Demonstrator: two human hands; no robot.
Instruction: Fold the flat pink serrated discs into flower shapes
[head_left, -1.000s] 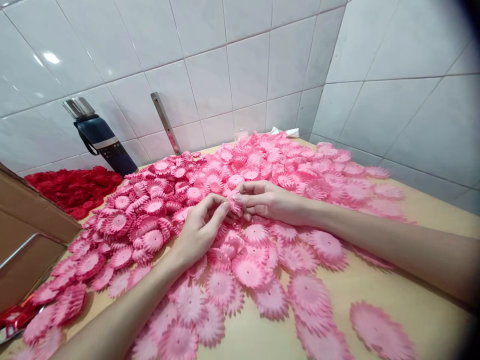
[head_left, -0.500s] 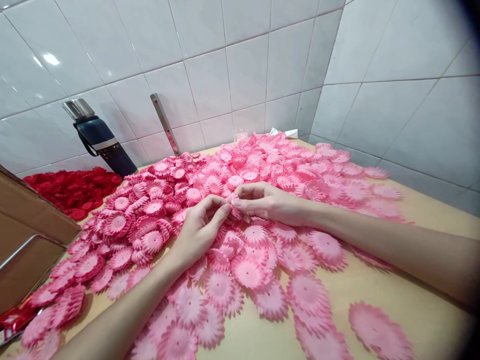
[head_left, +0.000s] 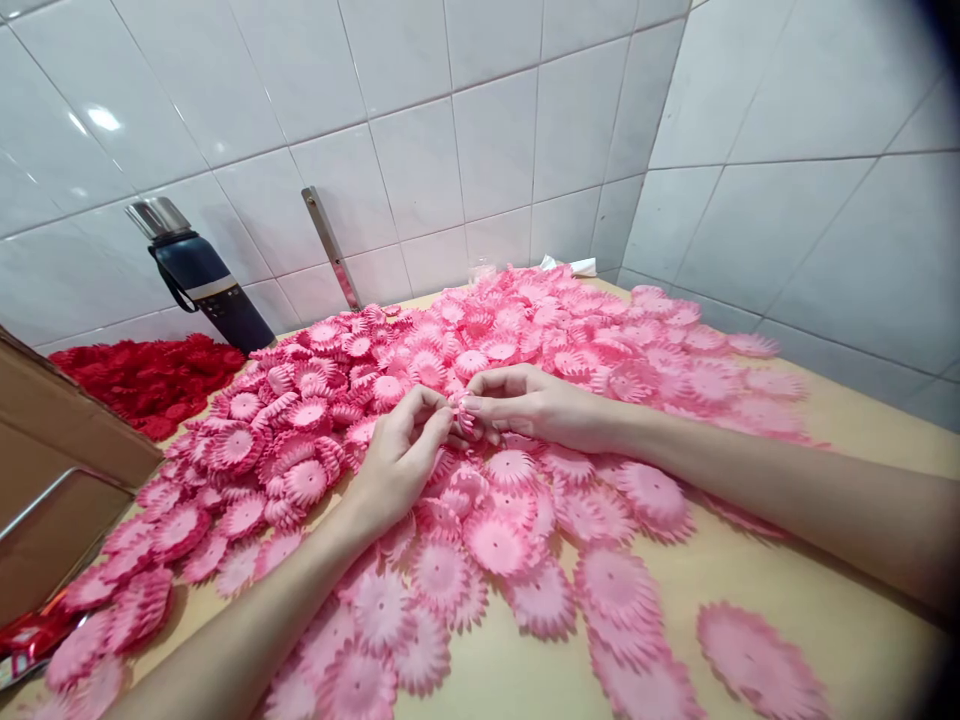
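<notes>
Both hands meet over a wide heap of pink scalloped discs with small centre holes. Between the fingertips is a small pink piece, its edges partly covered by the fingers. My left hand pinches its left side with thumb and index finger. From the right, my right hand grips the same piece between thumb and bent fingers. Some of the right fingertips are hidden beneath the piece.
A dark blue bottle leans near the tiled wall behind a red pile. A metal strip rests against the wall. A cardboard box stands at the left, a red packet below it.
My left thumb and fingers have shifted slightly at the pink piece, which looks a little turned. My right hand has hardly moved.
</notes>
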